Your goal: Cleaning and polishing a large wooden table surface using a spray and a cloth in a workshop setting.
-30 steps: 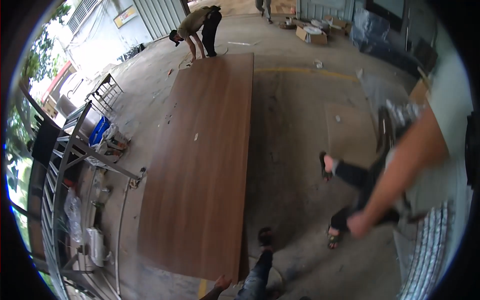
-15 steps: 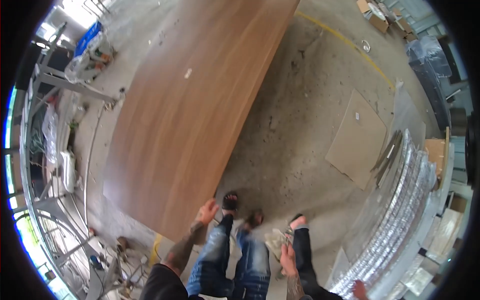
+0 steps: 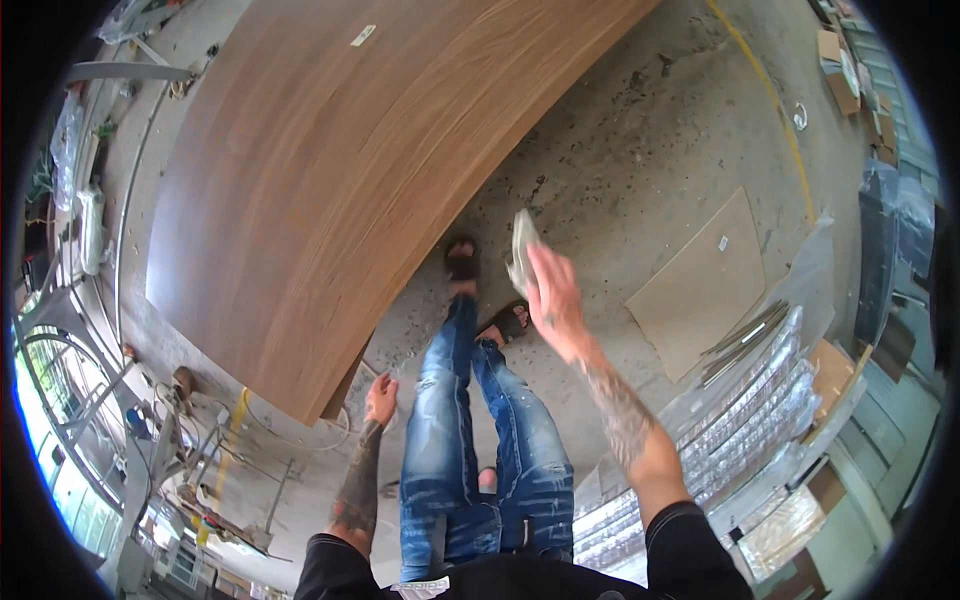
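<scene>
A large brown wood-grain panel (image 3: pixel 340 170) fills the upper left, held above the concrete floor. My left hand (image 3: pixel 380 398) reaches to the panel's near corner, fingers curled under its edge. My right hand (image 3: pixel 552 292) is raised in front of me over the floor and holds a small pale folded rag or pad (image 3: pixel 522 250). My legs in blue jeans and dark sandals stand below, between the two hands.
A tan board (image 3: pixel 705 282) lies on the floor at right. Wrapped shiny bundles (image 3: pixel 740 420) sit at lower right. Metal racks and railings (image 3: pixel 90 330) line the left side. A yellow floor line (image 3: pixel 765 90) runs at upper right.
My view has tipped downward and closer to the panel's near end. My right hand rose up in front holding the pale pad. My left hand stays at the panel's corner.
</scene>
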Demonstrator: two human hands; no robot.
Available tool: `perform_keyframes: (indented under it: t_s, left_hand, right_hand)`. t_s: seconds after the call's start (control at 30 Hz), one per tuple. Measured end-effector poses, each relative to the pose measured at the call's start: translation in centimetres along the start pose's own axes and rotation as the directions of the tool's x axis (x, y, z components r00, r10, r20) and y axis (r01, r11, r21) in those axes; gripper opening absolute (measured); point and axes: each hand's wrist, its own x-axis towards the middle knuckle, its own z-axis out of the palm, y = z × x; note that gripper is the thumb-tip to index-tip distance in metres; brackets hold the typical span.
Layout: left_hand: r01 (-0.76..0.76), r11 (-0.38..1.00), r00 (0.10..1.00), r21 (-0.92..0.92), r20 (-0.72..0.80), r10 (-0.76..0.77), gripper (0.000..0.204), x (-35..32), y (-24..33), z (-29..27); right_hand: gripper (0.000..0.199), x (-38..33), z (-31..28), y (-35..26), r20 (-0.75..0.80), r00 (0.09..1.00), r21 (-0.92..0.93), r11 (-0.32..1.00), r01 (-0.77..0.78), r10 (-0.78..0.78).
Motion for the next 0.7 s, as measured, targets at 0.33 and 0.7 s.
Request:
perform_keyframes:
  t_s: [0.33,0.7]
  left_hand:
    - [-0.096,0.942,0.674,0.322,-0.675,0.3,0.074,11.7,12.1,4.2]
    - [0.625,0.709,0.556,-0.325,-0.453,-0.697,0.142,25.9,30.0,-3.4]
  right_hand:
    - [0.034,20.5,14.9,3.9,0.125,0.91,-0.236,0.879,0.414,-0.395]
    - [0.032,27.4,2.8,13.9,-0.036,0.99,-0.457,0.878,-0.139,0.138]
